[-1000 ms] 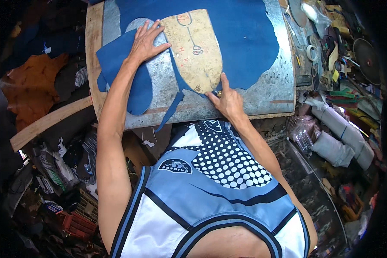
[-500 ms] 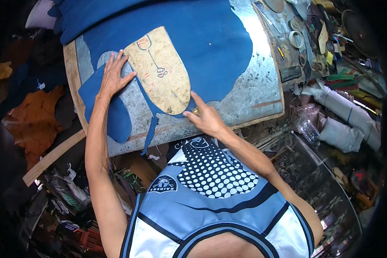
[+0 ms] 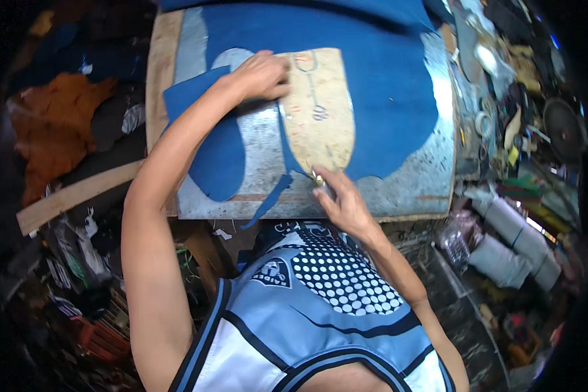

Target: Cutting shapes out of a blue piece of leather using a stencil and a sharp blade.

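Note:
A beige template (image 3: 317, 124) with pen marks lies on a wide sheet of blue leather (image 3: 389, 111). My left hand (image 3: 262, 75) is at the template's upper left edge, its fingers curled and slightly blurred; what they pinch, if anything, is hidden. At the template's rounded near end, my right hand (image 3: 345, 201) is closed on a small knife (image 3: 319, 179) with a brass-coloured part; most of it is inside the hand. A narrow blue strip (image 3: 268, 201) trails from the cut edge toward the table's front. Under my left forearm lies a cut blue leather piece (image 3: 219, 166).
The leather rests on a metal-topped table (image 3: 405, 199) with a wooden edge (image 3: 160, 85). A wooden slat (image 3: 78, 196) juts out at the left, near brown leather (image 3: 62, 130). Tape rolls (image 3: 482, 124) and tools crowd the right; wrapped rolls (image 3: 503, 261) lie below them.
My left hand has gone from lying flat with spread fingers to curled at the template's edge. My right hand has moved round the template's near end toward the left. The view has shifted and turned.

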`<action>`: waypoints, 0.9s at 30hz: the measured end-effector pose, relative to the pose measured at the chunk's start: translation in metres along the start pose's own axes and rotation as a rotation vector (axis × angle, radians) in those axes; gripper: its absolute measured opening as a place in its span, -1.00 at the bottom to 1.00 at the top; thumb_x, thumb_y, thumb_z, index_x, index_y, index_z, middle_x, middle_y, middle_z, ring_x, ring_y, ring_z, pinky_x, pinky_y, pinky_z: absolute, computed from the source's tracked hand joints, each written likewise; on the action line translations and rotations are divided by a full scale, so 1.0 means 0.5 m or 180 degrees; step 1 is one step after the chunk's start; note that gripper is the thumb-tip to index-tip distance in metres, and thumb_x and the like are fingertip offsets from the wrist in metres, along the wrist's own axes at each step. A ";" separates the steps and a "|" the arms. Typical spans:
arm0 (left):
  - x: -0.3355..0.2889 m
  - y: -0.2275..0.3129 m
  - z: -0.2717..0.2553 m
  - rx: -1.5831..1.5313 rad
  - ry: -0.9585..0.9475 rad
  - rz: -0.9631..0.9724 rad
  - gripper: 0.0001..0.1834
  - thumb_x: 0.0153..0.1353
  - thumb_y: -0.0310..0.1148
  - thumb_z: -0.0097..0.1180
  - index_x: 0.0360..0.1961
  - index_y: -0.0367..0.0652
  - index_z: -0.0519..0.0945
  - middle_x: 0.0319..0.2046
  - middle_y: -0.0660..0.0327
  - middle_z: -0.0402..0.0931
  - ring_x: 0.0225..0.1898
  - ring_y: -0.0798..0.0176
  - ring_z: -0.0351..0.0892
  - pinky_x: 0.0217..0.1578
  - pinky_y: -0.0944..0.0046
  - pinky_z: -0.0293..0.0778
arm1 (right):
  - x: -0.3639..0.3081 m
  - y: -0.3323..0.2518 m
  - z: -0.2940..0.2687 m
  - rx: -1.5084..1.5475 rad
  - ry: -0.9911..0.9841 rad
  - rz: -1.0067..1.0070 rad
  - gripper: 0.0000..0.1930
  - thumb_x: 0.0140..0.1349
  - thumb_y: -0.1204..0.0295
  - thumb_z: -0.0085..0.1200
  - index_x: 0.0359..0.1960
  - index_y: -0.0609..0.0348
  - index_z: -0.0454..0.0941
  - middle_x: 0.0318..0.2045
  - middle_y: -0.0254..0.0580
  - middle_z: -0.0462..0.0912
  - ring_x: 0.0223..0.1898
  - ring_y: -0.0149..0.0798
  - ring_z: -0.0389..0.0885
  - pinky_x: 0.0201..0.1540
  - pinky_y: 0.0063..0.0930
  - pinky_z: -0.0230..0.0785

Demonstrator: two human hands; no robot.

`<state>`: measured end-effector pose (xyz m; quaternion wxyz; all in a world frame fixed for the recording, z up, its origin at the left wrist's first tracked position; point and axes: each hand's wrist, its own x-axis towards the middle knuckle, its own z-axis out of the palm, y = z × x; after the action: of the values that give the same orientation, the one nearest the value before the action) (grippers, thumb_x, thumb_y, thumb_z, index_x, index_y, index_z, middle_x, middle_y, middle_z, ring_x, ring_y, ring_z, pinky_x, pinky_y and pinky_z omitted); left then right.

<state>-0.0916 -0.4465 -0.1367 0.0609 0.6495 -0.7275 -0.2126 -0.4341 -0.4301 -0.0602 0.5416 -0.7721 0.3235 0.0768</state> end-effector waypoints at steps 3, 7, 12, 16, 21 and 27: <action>0.074 -0.053 -0.073 -0.1687 -0.0851 -0.0918 -0.14 0.26 0.37 -0.08 -0.12 -0.39 0.66 -0.22 -0.18 0.67 -0.35 -0.03 0.73 -0.20 -0.01 0.65 | 0.141 -0.069 0.004 -0.0713 0.0375 -0.0561 -0.53 0.30 0.44 0.10 0.25 0.18 0.44 -0.18 0.29 0.58 -0.12 0.19 0.59 -0.06 -0.05 0.46; 0.106 -0.103 -0.080 -0.3045 -0.0417 -0.1159 0.28 0.10 0.61 -0.17 0.14 -0.70 0.43 -0.06 -0.46 0.55 -0.05 -0.22 0.69 0.07 0.07 0.57 | 0.331 -0.082 0.018 -0.1288 0.0920 -0.0925 -0.61 0.29 0.44 0.06 0.16 0.19 0.51 -0.23 0.26 0.61 -0.18 0.24 0.63 -0.11 0.04 0.48; 0.153 -0.158 -0.101 -0.3683 -0.2024 -0.1582 0.17 0.16 0.61 -0.30 0.35 -0.33 0.30 0.35 -0.30 0.23 0.41 -0.20 0.23 0.35 -0.10 0.15 | 0.426 -0.108 0.036 -0.1294 0.1184 -0.0911 -0.61 0.28 0.46 0.10 0.14 0.27 0.53 -0.13 0.32 0.62 -0.06 0.26 0.62 0.04 -0.04 0.45; 0.156 -0.151 -0.113 -0.3516 -0.2098 -0.1215 0.38 0.07 0.71 -0.56 0.39 -0.52 0.16 0.32 -0.32 0.28 0.35 -0.18 0.34 0.26 0.02 0.23 | 0.437 -0.117 0.035 -0.1481 0.1286 -0.0737 -0.64 0.28 0.42 0.11 0.09 0.27 0.58 -0.12 0.32 0.63 -0.05 0.24 0.63 0.04 -0.06 0.46; 0.153 -0.140 -0.132 -0.3342 -0.2378 -0.1113 0.35 0.08 0.71 -0.52 0.44 -0.42 0.10 0.34 -0.28 0.28 0.40 -0.11 0.27 0.21 0.14 0.28 | 0.446 -0.117 0.039 -0.1689 0.1311 -0.0726 -0.65 0.28 0.38 0.10 0.06 0.24 0.61 -0.14 0.27 0.66 -0.09 0.21 0.66 0.01 -0.06 0.49; 0.176 -0.154 -0.126 -0.3141 -0.2024 -0.1181 0.35 0.05 0.71 -0.45 0.39 -0.45 0.17 0.28 -0.33 0.31 0.36 -0.16 0.31 0.22 0.04 0.27 | 0.455 -0.128 0.051 -0.1776 0.1382 -0.0892 -0.67 0.28 0.39 0.09 0.03 0.25 0.62 -0.15 0.26 0.67 -0.14 0.22 0.68 -0.03 -0.04 0.52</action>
<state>-0.0107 -0.5515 -0.1263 0.0965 0.5653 -0.4007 -0.7146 -0.2137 -0.4894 -0.1269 0.2347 -0.9249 0.2886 -0.0784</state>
